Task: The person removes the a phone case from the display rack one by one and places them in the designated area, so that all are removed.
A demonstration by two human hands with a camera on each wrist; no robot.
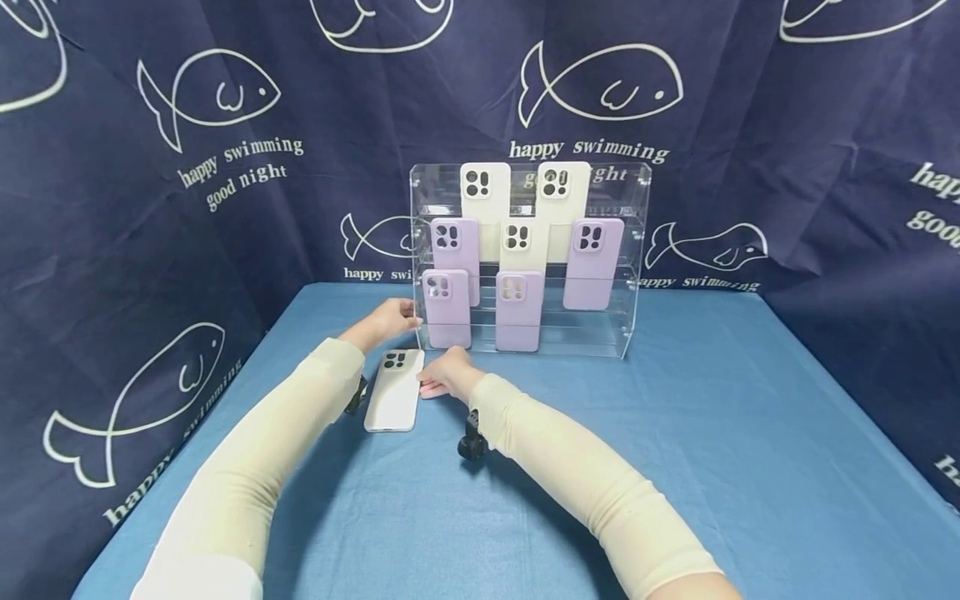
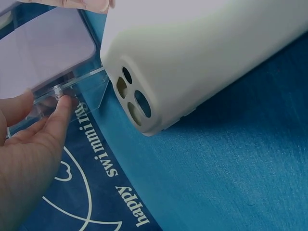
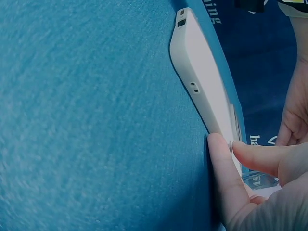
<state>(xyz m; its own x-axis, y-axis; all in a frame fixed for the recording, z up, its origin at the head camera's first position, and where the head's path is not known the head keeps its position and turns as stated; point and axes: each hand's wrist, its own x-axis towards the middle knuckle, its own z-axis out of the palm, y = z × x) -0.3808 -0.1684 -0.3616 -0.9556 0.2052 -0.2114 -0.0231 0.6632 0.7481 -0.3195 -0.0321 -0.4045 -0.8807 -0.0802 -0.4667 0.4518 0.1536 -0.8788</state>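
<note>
A white phone case (image 1: 394, 393) with camera cutouts is on the cloth left of centre, back side up. My right hand (image 1: 448, 375) pinches its right edge, thumb on top and index finger along the side, as the right wrist view shows. Further back, my left hand (image 1: 390, 321) is at the lower left side of a clear acrylic display stand (image 1: 585, 340). In the left wrist view its thumb and fingers grip the stand's bottom corner (image 2: 91, 77). The white case fills much of that view, its camera cutouts facing the camera.
White cases (image 1: 562, 190) and several purple cases (image 1: 595, 271) lean in the tiers of the stand. A blue cloth (image 1: 720, 433) covers the table. Dark blue fabric (image 1: 360, 100) printed with fish hangs behind and at both sides.
</note>
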